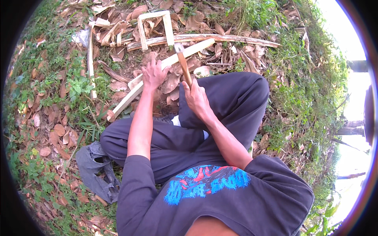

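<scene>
My right hand (197, 99) is wrapped round the wooden handle of a hammer (184, 66), whose metal head points away from me, over a pale wooden strip (193, 49). My left hand (154, 74) lies palm down across the wood, fingers spread, with the strip passing beneath it. A second pale strip (125, 103) runs from under that hand down towards my left knee. The two strips appear to overlap there, but my hand hides how they meet. Any nail under the fingers cannot be made out.
Beyond the strips lie a three-sided wooden frame (154, 15) and a long rough wooden piece (232, 38). Another narrow strip (91, 59) lies at the left near clear plastic (81, 37). A torn dark grey sheet (94, 169) rests beside my left knee. Dry leaves and grass surround me.
</scene>
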`<state>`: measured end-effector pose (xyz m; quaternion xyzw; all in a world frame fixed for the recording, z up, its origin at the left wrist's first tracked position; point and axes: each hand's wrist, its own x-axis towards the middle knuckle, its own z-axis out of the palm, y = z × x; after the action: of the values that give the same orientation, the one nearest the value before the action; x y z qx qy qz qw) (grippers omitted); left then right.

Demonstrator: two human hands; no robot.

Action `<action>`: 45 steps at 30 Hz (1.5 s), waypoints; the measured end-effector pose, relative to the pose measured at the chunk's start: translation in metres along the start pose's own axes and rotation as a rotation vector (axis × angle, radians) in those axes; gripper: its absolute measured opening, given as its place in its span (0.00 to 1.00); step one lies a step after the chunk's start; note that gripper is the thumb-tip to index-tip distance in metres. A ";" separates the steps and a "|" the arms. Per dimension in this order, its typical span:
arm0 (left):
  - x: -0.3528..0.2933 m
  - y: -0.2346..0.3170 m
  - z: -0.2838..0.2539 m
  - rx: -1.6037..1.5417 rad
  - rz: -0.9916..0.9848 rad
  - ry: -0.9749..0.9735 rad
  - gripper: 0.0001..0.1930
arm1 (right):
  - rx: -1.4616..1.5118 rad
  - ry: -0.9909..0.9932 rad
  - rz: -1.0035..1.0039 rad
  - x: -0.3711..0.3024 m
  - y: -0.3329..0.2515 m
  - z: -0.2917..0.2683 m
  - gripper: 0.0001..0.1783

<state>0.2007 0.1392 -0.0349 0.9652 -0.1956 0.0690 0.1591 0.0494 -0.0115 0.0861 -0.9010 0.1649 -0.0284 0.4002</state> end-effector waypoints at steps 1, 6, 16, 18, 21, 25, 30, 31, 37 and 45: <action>0.000 0.001 -0.001 -0.001 0.000 0.000 0.28 | -0.008 -0.062 0.025 0.003 0.002 -0.002 0.24; -0.002 0.006 -0.001 -0.020 0.032 0.049 0.27 | 0.006 -0.146 0.042 0.009 0.009 -0.027 0.26; 0.016 -0.013 -0.064 -0.446 0.128 0.037 0.15 | 0.714 -0.255 0.493 0.007 0.042 -0.037 0.23; 0.023 -0.012 -0.102 -0.710 -0.007 0.000 0.17 | 0.778 -0.240 0.501 0.010 0.049 -0.033 0.24; 0.024 -0.002 -0.170 -0.994 -0.197 -0.229 0.18 | 0.720 -0.215 0.486 0.016 0.051 -0.022 0.25; 0.010 0.019 -0.209 -1.183 -0.075 -0.330 0.20 | 0.692 -0.308 0.494 0.023 0.056 -0.018 0.24; -0.003 0.039 -0.243 -1.332 -0.123 -0.445 0.22 | 0.554 -0.393 0.504 0.025 0.048 -0.030 0.26; -0.002 0.042 -0.246 -1.350 -0.110 -0.466 0.22 | 0.540 -0.406 0.497 0.026 0.048 -0.031 0.26; 0.004 0.058 -0.263 -1.304 -0.166 -0.615 0.23 | 0.500 -0.397 0.493 0.026 0.045 -0.033 0.30; -0.004 0.057 -0.264 -1.359 -0.210 -0.685 0.22 | 0.337 -0.206 0.338 0.021 0.045 -0.032 0.26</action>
<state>0.1551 0.1793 0.2283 0.6363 -0.1407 -0.3847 0.6538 0.0512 -0.0694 0.0732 -0.7794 0.2646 0.1039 0.5584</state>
